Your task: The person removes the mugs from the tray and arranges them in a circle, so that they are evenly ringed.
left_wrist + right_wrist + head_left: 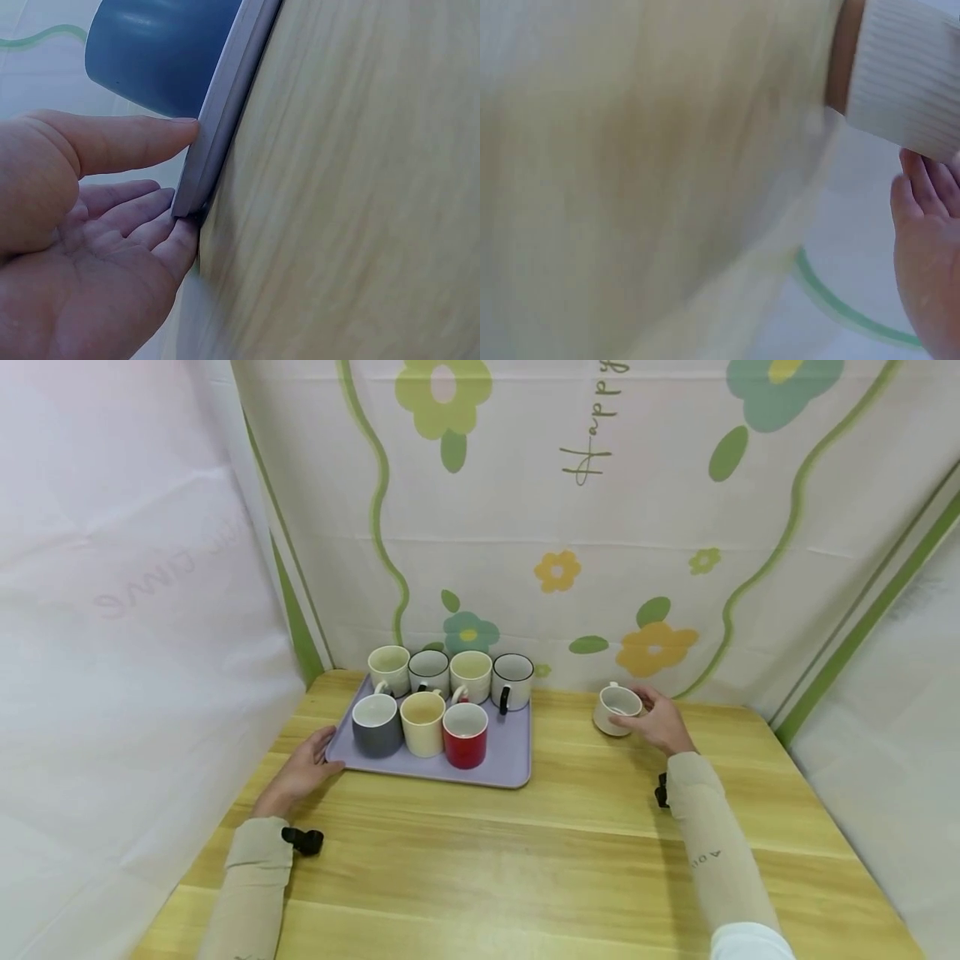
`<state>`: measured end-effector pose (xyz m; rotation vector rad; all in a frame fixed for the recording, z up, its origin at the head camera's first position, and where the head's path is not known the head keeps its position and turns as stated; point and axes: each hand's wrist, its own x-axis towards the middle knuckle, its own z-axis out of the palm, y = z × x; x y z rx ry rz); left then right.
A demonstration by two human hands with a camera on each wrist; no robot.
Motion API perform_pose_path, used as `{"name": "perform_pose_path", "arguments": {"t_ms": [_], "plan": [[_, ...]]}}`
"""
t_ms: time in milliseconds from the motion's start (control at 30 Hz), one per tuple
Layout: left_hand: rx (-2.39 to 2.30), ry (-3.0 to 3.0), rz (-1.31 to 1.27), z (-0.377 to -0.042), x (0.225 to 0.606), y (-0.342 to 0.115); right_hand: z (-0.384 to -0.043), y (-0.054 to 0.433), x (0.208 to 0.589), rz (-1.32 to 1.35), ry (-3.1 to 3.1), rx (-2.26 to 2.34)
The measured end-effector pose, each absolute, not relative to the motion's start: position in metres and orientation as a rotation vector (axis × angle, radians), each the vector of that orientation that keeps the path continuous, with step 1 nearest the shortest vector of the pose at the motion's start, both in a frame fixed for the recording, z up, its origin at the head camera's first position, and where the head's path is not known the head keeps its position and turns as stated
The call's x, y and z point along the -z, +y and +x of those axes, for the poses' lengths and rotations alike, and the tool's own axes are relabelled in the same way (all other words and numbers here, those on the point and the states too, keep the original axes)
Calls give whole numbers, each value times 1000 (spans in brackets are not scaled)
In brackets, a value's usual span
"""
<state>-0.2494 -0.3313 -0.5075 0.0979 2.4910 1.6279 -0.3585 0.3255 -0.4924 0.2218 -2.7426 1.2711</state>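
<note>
Hold the white cup [617, 705], well right of the lilac tray [512, 753], level between pinching thumb and fingers of the right hand [660, 724], and steady the tray with the left hand [298, 770] gripping its near left corner, avoiding jostling the mugs [466, 748].

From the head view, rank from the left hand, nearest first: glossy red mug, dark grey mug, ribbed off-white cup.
1. Dark grey mug, front left on the lavender tray.
2. Glossy red mug, front row's right end.
3. Ribbed off-white cup, far right, in the right hand.
</note>
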Motion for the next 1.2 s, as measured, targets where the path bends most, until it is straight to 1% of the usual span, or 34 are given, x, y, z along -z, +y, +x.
{"name": "perform_pose_path", "arguments": {"t_ms": [200,400,533,800,1000,1200], "plan": [[-1617,2490,90,-249,508,-332,-336,307,464,193,-2756,-1193],[-1626,2495,104,-249,508,-335,-314,260,451,242,-2714,-1318],[-1628,2488,105,-251,509,-335,-300,221,453,298,-2686,-1362],[-1635,2484,108,-253,513,-337,-273,142,452,327,-2669,-1392],[-1633,2487,91,-252,512,-337,-266,93,458,346,-2626,-1457],[-1637,2476,71,-250,509,-335,-267,55,474,298,-2601,-1440]]}}
